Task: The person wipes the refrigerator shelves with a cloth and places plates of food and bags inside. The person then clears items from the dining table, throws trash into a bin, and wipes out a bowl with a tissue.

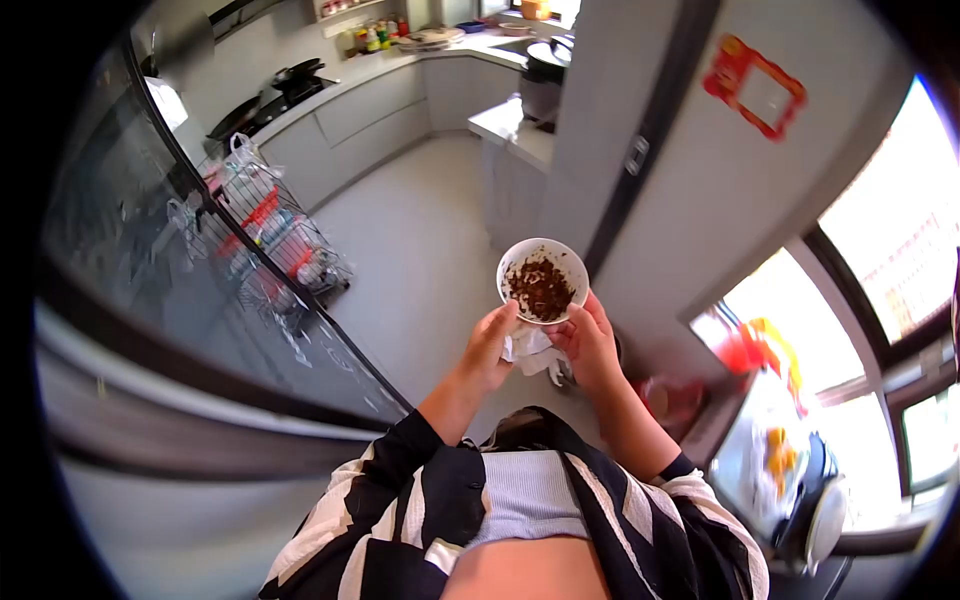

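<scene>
A white bowl [506,262] with dark brown, crumbly contents [541,288] is held out in front of my body, its opening facing up toward me. My left hand [487,348] grips the bowl's near left side, thumb at the rim. On the near right side my right hand [590,345] closes round the bowl, also with its thumb by the rim. A crumpled white tissue [530,348] hangs below the bowl between both hands. The fingers under the bowl are mostly hidden.
A dark-framed glass door [230,260] stands at left, with a wire cart [285,235] of bags behind it. Ahead, a kitchen counter [400,70] carries pans [297,75] and a pot-like appliance [543,85]. To the right are a door panel [690,170] and a cluttered table [745,450].
</scene>
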`<state>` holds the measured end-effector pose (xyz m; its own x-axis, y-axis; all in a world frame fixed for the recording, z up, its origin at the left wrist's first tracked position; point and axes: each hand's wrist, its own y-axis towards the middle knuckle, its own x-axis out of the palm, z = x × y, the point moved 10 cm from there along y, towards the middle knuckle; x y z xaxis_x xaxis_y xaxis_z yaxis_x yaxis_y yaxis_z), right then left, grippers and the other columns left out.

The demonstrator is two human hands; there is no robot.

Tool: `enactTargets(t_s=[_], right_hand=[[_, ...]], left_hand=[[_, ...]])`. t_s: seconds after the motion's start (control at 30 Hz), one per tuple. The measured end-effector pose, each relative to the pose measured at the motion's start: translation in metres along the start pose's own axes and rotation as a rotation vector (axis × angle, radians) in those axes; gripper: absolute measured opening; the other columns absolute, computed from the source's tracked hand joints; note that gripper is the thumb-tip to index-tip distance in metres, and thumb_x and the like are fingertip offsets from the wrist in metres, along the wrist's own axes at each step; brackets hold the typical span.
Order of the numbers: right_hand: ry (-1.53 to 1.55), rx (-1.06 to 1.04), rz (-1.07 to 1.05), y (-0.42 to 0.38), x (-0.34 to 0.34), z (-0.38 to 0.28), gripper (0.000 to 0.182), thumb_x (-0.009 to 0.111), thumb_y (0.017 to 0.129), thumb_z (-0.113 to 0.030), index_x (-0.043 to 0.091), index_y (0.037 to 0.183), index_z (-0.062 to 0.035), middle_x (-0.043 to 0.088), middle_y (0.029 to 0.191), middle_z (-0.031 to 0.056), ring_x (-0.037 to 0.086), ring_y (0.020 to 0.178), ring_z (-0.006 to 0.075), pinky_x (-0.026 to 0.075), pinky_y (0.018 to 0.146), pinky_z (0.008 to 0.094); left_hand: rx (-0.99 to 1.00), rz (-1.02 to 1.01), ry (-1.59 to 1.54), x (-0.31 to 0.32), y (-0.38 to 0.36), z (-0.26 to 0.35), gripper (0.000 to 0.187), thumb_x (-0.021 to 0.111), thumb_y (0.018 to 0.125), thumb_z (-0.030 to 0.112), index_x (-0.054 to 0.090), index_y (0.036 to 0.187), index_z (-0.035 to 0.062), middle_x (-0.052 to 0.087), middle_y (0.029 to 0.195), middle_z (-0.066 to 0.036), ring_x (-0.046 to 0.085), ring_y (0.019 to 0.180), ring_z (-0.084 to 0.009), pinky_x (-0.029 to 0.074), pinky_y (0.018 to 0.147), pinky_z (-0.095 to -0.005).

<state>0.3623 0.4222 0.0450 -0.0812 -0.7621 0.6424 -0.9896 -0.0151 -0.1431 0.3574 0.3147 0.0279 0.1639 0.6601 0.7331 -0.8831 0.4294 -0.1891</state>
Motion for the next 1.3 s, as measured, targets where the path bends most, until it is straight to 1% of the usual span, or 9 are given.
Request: enactTargets(t_s=[0.27, 0.37, 0.5, 0.63, 0.73, 0.83, 1.03, 1.17, 1.3], right_hand=[[-0.101, 0.229, -0.272, 0.169, 0.081, 0.049, 0.059, 0.054, 0.085, -0.014, 0.027, 0.137, -0.0111, 0.057, 0.078, 0.0010, 0.055, 0.065, 0.0074, 0.047, 0.061, 0.0199], [-0.036, 0.234, -0.328, 0.254, 0.111, 0.076, 0.051, 0.051, 0.085, -0.014, 0.033, 0.133, -0.0093, 0.056, 0.091, 0.0015, 0.054, 0.066, 0.0074, 0.047, 0.059, 0.0190], [0.152, 0.228, -0.332, 0.360, 0.125, 0.089, 0.038, 0.049, 0.085, -0.017, 0.042, 0.121, -0.0078, 0.056, 0.090, 0.0025, 0.054, 0.065, 0.0090, 0.047, 0.060, 0.0212], [0.154, 0.165, 0.017, 0.419, 0.077, 0.079, 0.037, 0.049, 0.084, -0.014, 0.041, 0.120, -0.0113, 0.057, 0.084, 0.0013, 0.056, 0.062, 0.0088, 0.046, 0.054, 0.0194], [0.160, 0.102, 0.187, 0.453, 0.035, 0.055, 0.044, 0.051, 0.082, -0.016, 0.036, 0.124, -0.0112, 0.056, 0.085, 0.0029, 0.055, 0.062, 0.0093, 0.047, 0.052, 0.0202], [0.132, 0.021, 0.310, 0.510, -0.008, 0.045, 0.047, 0.052, 0.082, -0.020, 0.034, 0.125, -0.0107, 0.054, 0.086, 0.0029, 0.054, 0.065, 0.0089, 0.046, 0.057, 0.0218], [0.296, 0.048, 0.506, 0.609, -0.048, 0.082, 0.039, 0.051, 0.081, -0.020, 0.039, 0.118, -0.0143, 0.051, 0.081, -0.0008, 0.050, 0.064, 0.0083, 0.044, 0.059, 0.0218], [0.331, -0.132, 0.609, 0.686, -0.085, 0.064, 0.044, 0.052, 0.081, -0.019, 0.038, 0.123, -0.0151, 0.052, 0.077, -0.0010, 0.051, 0.062, 0.0088, 0.046, 0.057, 0.0228], [0.382, -0.184, 0.826, 0.709, -0.115, 0.057, 0.047, 0.055, 0.080, -0.019, 0.037, 0.124, -0.0160, 0.053, 0.079, 0.0003, 0.053, 0.063, 0.0104, 0.047, 0.057, 0.0237]], left_hand=[[0.142, 0.140, 0.040, -0.077, 0.076, 0.118, 0.052, 0.049, 0.088, 0.043, 0.045, 0.119, 0.0017, 0.056, 0.110, -0.010, 0.055, 0.099, -0.0190, 0.045, 0.085, -0.0333], [0.190, 0.143, 0.090, -0.118, 0.129, 0.175, 0.054, 0.049, 0.087, 0.045, 0.045, 0.119, 0.0014, 0.056, 0.110, -0.010, 0.055, 0.099, -0.0183, 0.045, 0.085, -0.0331], [0.212, -0.188, 0.154, -0.128, 0.213, 0.229, 0.057, 0.051, 0.086, 0.044, 0.042, 0.121, 0.0005, 0.054, 0.112, -0.012, 0.052, 0.103, -0.0204, 0.043, 0.087, -0.0348], [-0.114, 0.106, -0.074, -0.204, 0.252, 0.221, 0.036, 0.048, 0.082, 0.007, 0.040, 0.116, 0.0033, 0.051, 0.108, -0.011, 0.052, 0.101, -0.0234, 0.043, 0.088, -0.0404], [-0.215, -0.025, -0.146, -0.233, 0.305, 0.222, 0.031, 0.044, 0.079, 0.001, 0.044, 0.111, 0.0029, 0.054, 0.103, -0.011, 0.055, 0.096, -0.0244, 0.044, 0.086, -0.0408], [-0.269, 0.092, 0.060, -0.272, 0.385, 0.251, 0.032, 0.043, 0.079, -0.001, 0.045, 0.111, -0.0010, 0.055, 0.103, -0.016, 0.055, 0.098, -0.0273, 0.043, 0.089, -0.0428], [-0.182, 0.365, 0.283, -0.340, 0.500, 0.338, 0.021, 0.052, 0.087, 0.010, 0.047, 0.107, 0.0050, 0.060, 0.090, -0.011, 0.060, 0.073, -0.0198, 0.051, 0.059, -0.0290], [-0.110, 0.288, 0.335, -0.371, 0.587, 0.386, 0.012, 0.054, 0.086, 0.008, 0.053, 0.097, 0.0037, 0.062, 0.089, -0.008, 0.060, 0.074, -0.0173, 0.051, 0.068, -0.0291], [-0.226, 0.289, 0.408, -0.411, 0.664, 0.408, 0.029, 0.046, 0.081, -0.005, 0.053, 0.109, 0.0000, 0.060, 0.099, -0.012, 0.059, 0.090, -0.0211, 0.049, 0.081, -0.0344]])
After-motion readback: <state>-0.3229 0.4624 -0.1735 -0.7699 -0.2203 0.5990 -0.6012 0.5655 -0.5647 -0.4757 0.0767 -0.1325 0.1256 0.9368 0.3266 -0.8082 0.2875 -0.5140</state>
